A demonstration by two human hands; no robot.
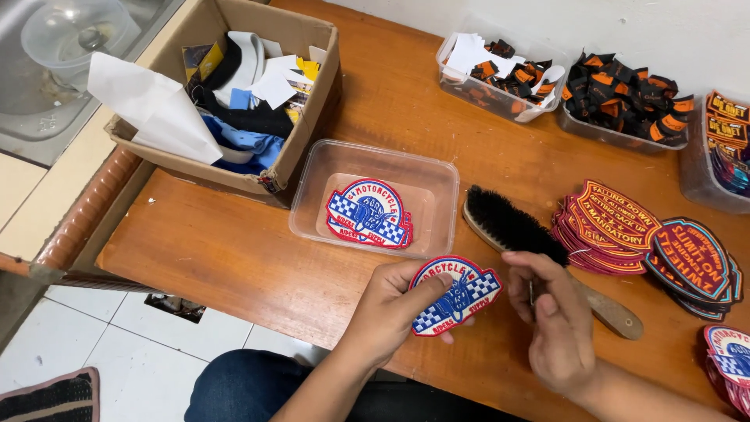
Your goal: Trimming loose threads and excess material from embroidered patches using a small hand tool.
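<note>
My left hand (391,309) holds a shield-shaped embroidered patch (455,295), red, white and blue with checkered corners, face up over the table's near edge. My right hand (556,319) is beside it with fingers curled around a small thin metal tool that is mostly hidden. Just behind my right hand lies a wooden brush with black bristles (512,226). A clear plastic tray (426,176) behind my left hand holds a few matching patches (369,212).
The wooden table (226,250) carries a cardboard box of scraps and paper (301,129) at the back left. Fanned stacks of red and dark patches (625,227) lie at the right. Clear tubs of orange-black labels (625,98) line the back wall. Tiled floor lies below.
</note>
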